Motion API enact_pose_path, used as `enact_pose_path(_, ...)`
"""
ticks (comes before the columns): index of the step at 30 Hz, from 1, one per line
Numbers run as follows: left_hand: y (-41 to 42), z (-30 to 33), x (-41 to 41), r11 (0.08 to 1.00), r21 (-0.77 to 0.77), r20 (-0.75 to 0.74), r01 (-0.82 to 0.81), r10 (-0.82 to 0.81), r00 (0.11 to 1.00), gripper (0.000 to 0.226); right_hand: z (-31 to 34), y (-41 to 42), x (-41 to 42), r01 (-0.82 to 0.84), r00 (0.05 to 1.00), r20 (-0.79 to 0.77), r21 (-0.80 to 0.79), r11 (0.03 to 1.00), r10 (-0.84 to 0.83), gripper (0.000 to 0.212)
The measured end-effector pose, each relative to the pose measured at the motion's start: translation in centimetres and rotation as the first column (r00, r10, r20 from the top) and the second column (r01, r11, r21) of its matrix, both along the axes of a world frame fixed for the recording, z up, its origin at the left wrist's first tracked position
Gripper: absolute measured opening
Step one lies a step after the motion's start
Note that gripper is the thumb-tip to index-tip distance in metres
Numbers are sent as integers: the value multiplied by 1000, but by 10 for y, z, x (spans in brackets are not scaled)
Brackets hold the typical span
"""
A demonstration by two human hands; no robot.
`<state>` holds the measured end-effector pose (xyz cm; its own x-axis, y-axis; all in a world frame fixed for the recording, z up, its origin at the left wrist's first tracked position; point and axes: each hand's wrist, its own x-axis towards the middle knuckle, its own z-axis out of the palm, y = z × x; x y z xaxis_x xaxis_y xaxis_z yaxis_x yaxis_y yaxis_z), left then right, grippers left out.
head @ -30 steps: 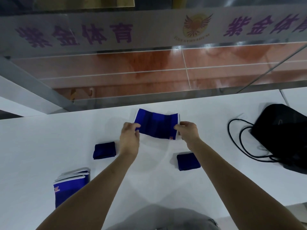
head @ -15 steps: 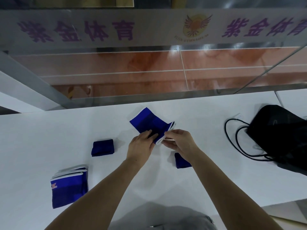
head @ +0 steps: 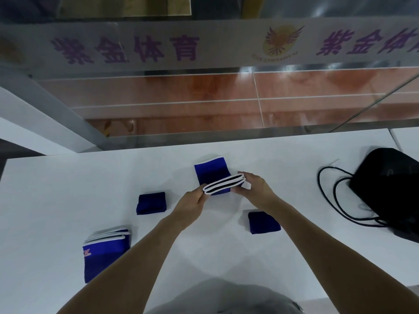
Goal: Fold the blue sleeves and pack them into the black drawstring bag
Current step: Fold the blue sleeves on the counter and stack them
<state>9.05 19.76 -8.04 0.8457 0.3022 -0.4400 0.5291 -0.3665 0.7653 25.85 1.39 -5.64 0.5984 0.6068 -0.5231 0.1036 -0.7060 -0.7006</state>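
Note:
A blue sleeve (head: 212,175) with white edging is held just above the white table (head: 56,182), folded so its white-trimmed ends meet toward me. My left hand (head: 190,203) pinches the left end of the fold and my right hand (head: 254,185) pinches the right end. Two small folded dark blue sleeves lie on the table, one (head: 151,203) left of my hands and one (head: 263,222) below my right wrist. A stack of unfolded blue sleeves (head: 105,252) sits at the front left. The black drawstring bag (head: 390,189) lies at the right with its cords (head: 331,200) looped beside it.
A glass partition with purple lettering (head: 127,49) runs along the table's far edge. Another white table's corner (head: 405,139) shows at the far right. My grey clothing (head: 226,298) fills the bottom middle.
The sleeve was held stretched flat between both hands; since then the hands have come together and doubled it over, so the white-trimmed ends now meet. The bag and folded pieces have not moved.

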Motion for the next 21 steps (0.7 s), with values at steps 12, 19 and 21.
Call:
enact_pose_path(12,1,2,17,881,-157,10,-447,454,891,12,-16,27,-1,66,996,53,40,997,-68,34)
enact_pose_path(19,-5,6,26,858,-106,-65,-503,498,865,23,-23,44,4,174,982,77,-40,984,-171,17)
enact_pose_path(21,-6,6,28,847,-32,-103,-531,526,844,25,-24,48,4,199,978,66,-33,979,-197,17)
